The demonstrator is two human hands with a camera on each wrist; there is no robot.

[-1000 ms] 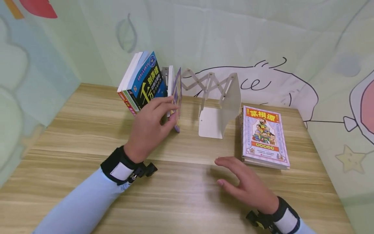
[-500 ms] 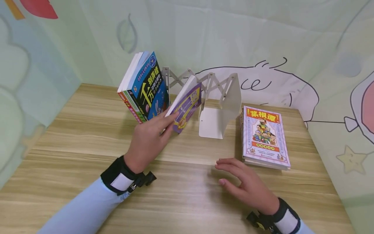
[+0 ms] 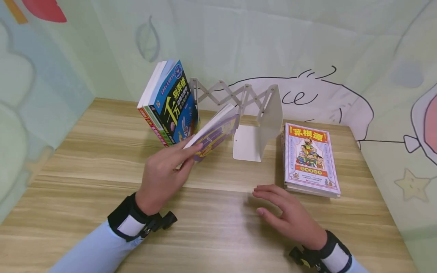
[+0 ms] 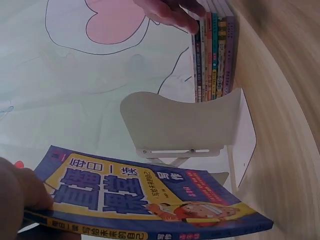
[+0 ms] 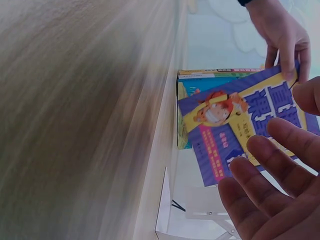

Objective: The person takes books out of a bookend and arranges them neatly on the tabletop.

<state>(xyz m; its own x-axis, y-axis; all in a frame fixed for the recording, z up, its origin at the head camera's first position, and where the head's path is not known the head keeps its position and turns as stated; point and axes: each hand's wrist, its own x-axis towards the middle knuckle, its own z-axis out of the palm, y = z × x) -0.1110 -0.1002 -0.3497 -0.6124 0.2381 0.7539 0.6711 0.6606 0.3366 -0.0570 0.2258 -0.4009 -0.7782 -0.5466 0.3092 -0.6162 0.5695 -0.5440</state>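
Observation:
My left hand [image 3: 165, 174] pinches a purple and yellow book [image 3: 218, 136] near one end, thumb on the cover side. The book tilts to the right, in front of the white folding bookend [image 3: 247, 142]. In the left wrist view the cover of this purple book [image 4: 135, 192] faces the camera, with a cartoon child on it. My right hand [image 3: 290, 216] hovers over the table with its fingers spread and relaxed, holding nothing. Nearest to it lies a stack of books [image 3: 310, 159], a light purple one on top.
Several upright books [image 3: 175, 106], a blue and black one in front, lean at the bookend's left side. The bookend's lattice arms [image 3: 218, 91] stretch along the wall [image 3: 218, 38]. All of it stands on a wooden table [image 3: 211, 223].
My left hand has drawn the purple book out from beside the upright books, toward me, tipping it over to the right. The right hand has barely moved.

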